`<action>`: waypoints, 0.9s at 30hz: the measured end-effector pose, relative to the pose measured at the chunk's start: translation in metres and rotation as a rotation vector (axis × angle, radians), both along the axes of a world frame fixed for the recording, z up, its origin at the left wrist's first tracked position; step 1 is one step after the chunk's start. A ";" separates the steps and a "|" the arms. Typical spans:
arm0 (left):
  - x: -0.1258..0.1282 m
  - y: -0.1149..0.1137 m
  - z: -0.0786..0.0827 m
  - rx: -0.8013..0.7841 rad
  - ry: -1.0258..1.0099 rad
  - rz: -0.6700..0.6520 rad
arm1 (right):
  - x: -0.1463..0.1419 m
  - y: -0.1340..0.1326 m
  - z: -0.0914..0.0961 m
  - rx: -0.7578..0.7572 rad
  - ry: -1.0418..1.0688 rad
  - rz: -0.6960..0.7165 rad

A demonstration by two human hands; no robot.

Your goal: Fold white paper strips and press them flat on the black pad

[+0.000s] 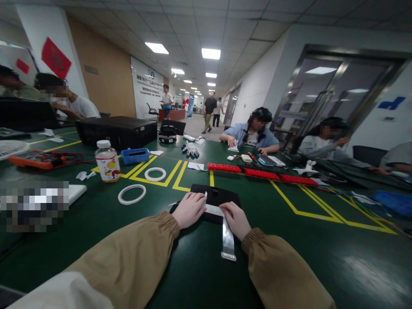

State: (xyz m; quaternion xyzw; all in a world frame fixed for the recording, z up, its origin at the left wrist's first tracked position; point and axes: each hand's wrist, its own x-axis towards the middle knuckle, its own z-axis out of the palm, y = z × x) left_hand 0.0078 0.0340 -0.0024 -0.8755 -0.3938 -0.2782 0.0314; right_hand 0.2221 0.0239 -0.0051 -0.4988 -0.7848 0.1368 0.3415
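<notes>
A flat, pale grey ribbon cable (228, 236) bends between my hands, and its end with a wide connector hangs down toward me over the green table. My left hand (191, 209) is closed on the cable's left part, where a small white end sticks up beside the fingertips. The cable's bend is pinched between the thumb and fingers of my right hand (236, 219). Under and behind both hands lies a black flat case or panel (225, 195) with a small raised piece near its middle. My fingers hide part of the cable.
Left of my hands lie two white tape rings (131, 195), a bottle (107, 165), a blue tray (135, 156) and an orange meter (37, 159). Red strips (262, 174) stretch across the table beyond my right hand. Gloves (190, 150) lie farther back. Several people sit around the table.
</notes>
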 end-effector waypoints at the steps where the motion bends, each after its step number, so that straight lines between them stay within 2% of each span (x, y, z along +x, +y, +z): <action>1: 0.002 0.002 -0.002 -0.008 0.008 -0.006 | 0.000 0.000 0.000 0.005 0.001 0.004; 7: 0.007 0.014 -0.005 -0.070 0.031 0.034 | 0.003 0.003 -0.004 0.037 0.001 0.038; 15: 0.018 0.030 -0.004 -0.019 0.063 0.123 | 0.003 0.002 -0.005 0.028 -0.013 0.033; 27: 0.018 0.028 -0.005 0.019 0.082 0.151 | 0.002 -0.003 0.003 -0.002 -0.070 0.021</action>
